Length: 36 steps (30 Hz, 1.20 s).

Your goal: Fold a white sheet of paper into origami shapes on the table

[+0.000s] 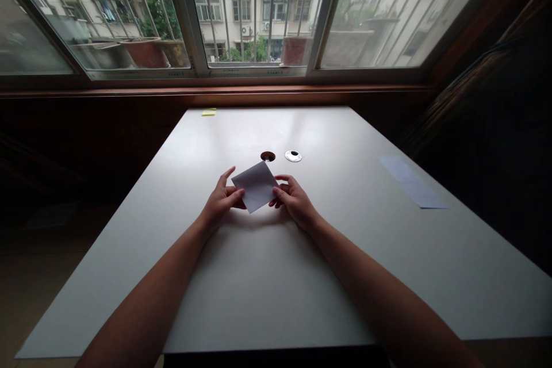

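A small squarish piece of white paper [257, 185], tilted with one corner toward me, is held above the table between both hands. My left hand [223, 198] pinches its left side, thumb on top and the index finger stretched outward. On the right side my right hand [293, 198] grips the paper's edge with its thumb on top and fingers behind. Parts of the fingers are hidden under the sheet. Whether the paper is folded or in layers, I cannot tell.
The white table [267, 299] stretches to a window sill [259, 90]. Beyond the paper are a round hole [268, 156] and a metal grommet ring [294, 156]. A paper sheet [411, 181] lies at the right, and a yellow strip [209, 111] at the far left edge.
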### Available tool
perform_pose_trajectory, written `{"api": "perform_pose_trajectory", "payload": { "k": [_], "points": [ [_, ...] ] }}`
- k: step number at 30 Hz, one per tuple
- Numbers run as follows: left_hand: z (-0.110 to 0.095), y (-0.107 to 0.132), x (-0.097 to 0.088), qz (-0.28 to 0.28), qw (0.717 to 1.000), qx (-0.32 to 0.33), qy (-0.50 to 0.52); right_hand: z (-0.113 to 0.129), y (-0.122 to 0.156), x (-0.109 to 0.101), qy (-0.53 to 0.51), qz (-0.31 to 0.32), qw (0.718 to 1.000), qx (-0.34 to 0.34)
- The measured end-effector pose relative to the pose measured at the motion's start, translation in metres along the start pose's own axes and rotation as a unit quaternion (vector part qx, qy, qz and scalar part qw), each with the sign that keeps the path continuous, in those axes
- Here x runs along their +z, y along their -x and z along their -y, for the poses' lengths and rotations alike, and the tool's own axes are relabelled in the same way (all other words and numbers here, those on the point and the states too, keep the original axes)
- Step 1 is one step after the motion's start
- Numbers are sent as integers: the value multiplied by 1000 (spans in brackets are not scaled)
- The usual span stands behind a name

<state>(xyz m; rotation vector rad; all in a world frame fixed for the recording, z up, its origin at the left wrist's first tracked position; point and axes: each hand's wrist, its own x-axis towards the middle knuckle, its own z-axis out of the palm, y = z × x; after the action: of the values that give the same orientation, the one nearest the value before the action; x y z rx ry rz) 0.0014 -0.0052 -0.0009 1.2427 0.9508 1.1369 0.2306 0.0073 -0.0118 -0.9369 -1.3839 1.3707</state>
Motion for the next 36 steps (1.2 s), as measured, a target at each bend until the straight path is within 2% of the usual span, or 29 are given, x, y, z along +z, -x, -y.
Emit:
{"api": "perform_pose_trajectory", "payload": {
  "k": [7, 12, 16, 19, 26, 32, 36],
  "points": [
    [-1, 0, 3, -30, 999, -6, 16, -1, -1, 0, 3, 3, 1000, 2],
    [1, -1, -2, -49, 997, 50, -21, -3, -1, -1, 0, -8, 1000, 4],
    [2, -1, -8, -26, 989, 94, -114, -3, 0, -2, 5, -17, 1000, 5],
    [0, 1, -8, 14, 978, 119, -169, -3, 0, -3, 15, -20, 1000, 0],
    [-1, 4, -5, 102, 970, 132, -178, -3, -1, -2, 21, -51, 998, -13],
    [0, 5, -3, 119, 959, 164, -197, -3, -2, -4, 28, -73, 997, -20],
    [2, 4, -5, 109, 949, 186, -231, -4, -3, -5, 33, -80, 996, -20]
  ]
}}
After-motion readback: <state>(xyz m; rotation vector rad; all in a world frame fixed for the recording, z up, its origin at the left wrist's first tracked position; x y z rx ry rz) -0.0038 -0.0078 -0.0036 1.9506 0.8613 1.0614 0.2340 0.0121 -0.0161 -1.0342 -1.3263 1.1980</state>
